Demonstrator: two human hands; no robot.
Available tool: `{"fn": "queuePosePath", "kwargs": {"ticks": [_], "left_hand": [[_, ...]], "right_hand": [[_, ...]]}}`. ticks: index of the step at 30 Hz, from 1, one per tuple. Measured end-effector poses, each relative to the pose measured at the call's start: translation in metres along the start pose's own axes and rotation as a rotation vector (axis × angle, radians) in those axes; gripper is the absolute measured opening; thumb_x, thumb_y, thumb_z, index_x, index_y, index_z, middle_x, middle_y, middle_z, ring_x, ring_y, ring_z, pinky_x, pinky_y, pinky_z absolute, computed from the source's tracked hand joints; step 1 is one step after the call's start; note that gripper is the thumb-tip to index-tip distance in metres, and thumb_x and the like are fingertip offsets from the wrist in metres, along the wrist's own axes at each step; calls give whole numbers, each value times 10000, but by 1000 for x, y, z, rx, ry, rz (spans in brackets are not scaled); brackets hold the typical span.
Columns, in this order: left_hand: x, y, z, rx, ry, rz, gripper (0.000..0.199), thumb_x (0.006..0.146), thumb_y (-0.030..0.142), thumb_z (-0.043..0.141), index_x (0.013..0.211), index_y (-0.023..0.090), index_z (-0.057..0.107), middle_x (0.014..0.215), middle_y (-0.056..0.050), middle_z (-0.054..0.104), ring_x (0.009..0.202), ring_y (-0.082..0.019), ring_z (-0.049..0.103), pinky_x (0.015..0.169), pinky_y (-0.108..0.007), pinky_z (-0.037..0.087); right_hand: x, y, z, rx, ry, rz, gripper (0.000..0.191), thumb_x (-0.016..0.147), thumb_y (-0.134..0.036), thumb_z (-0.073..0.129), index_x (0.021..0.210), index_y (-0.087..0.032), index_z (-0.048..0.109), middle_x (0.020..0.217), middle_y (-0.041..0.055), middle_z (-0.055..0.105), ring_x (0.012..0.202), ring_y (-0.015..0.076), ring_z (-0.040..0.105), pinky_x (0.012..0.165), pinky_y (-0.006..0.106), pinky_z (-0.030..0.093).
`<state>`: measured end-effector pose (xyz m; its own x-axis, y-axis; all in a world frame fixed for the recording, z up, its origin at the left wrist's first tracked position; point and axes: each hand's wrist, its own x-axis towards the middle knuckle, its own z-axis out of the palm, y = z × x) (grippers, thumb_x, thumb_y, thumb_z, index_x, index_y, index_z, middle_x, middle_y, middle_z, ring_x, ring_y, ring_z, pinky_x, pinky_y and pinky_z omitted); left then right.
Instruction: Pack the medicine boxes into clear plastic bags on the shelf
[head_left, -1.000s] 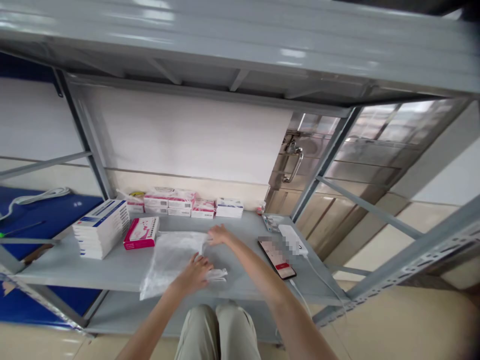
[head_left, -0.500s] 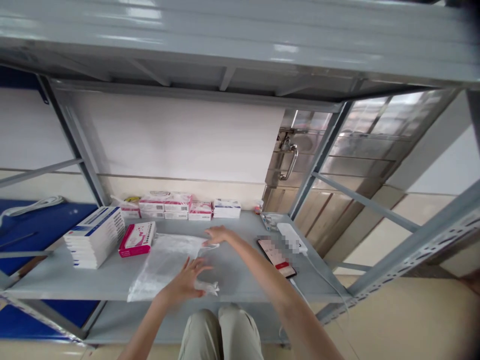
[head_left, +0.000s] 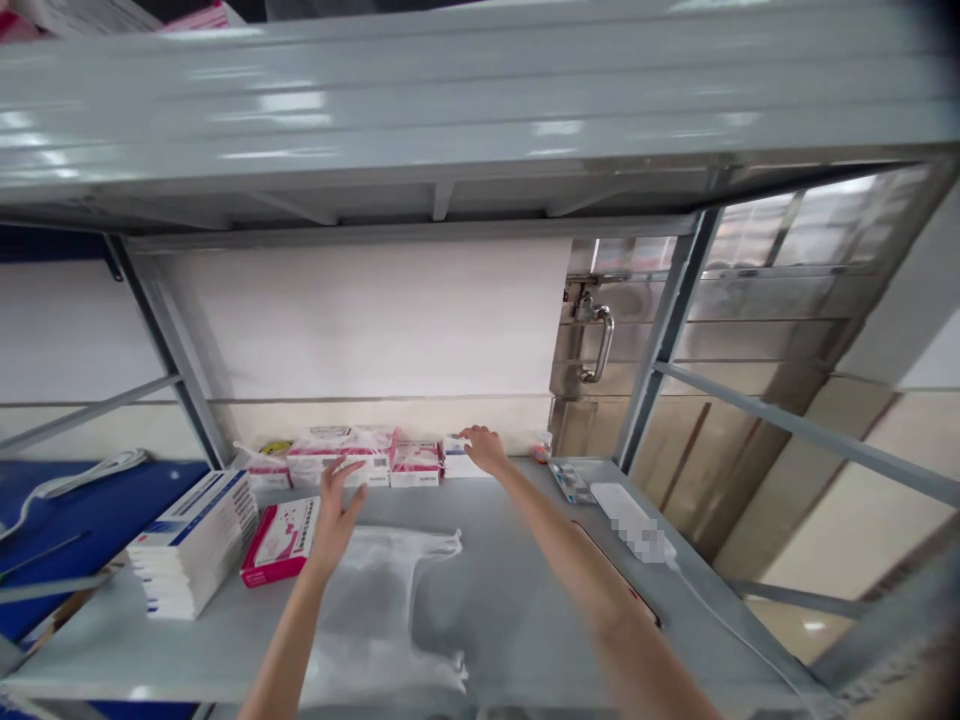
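My right hand [head_left: 484,447] reaches to the back of the shelf, with its fingers stretched over a white box [head_left: 459,463] with blue marks. Whether the fingertips touch that box I cannot tell. My left hand [head_left: 337,515] is raised with thumb and fingers apart, holding nothing. It is in front of the pink-and-white boxes [head_left: 379,470] wrapped in clear plastic. A smaller pink box [head_left: 416,465] sits between these and the white one. Under my left forearm lies a flat white plastic bag [head_left: 375,595], its handles pointing right. Left of it rests a magenta-and-white box [head_left: 277,545].
A tall stack of white-and-blue boxes [head_left: 199,545] stands at the left of the grey shelf [head_left: 510,610]. On the right are a white device [head_left: 622,510] with a cable, a partly hidden phone [head_left: 641,600] and a small clear packet [head_left: 571,482]. An upper shelf [head_left: 450,110] hangs overhead.
Both hands have left the plastic bag and moved toward the back row of boxes, the right one as far as the white box. The view has tilted up.
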<state>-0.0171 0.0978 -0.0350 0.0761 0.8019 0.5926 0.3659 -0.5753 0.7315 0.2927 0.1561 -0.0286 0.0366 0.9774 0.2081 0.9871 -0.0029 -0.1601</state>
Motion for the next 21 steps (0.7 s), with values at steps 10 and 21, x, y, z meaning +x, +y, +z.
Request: {"fn": "queuePosePath", "kwargs": {"ticks": [10,21], "left_hand": [[11,-53,-15,157,10,56,366,863,513,470,975,225,665,1189,-98,574,1167,-255,522,1030,-448,397],[-4,-24,10,21,-244,-6,236,859,346,472,902,226,670,1085,-88,651,1077,-235,586,985,-398,426]], "right_hand": [[49,-13,28,-349,-98,56,271,775,-14,543,973,-91,711,1010,197,695,1016,323,603,949,538,353],[13,5,-6,-399,-80,-225,307,830,13,471,1023,-107,676,1037,173,684,996,231,632,761,296,465]]}}
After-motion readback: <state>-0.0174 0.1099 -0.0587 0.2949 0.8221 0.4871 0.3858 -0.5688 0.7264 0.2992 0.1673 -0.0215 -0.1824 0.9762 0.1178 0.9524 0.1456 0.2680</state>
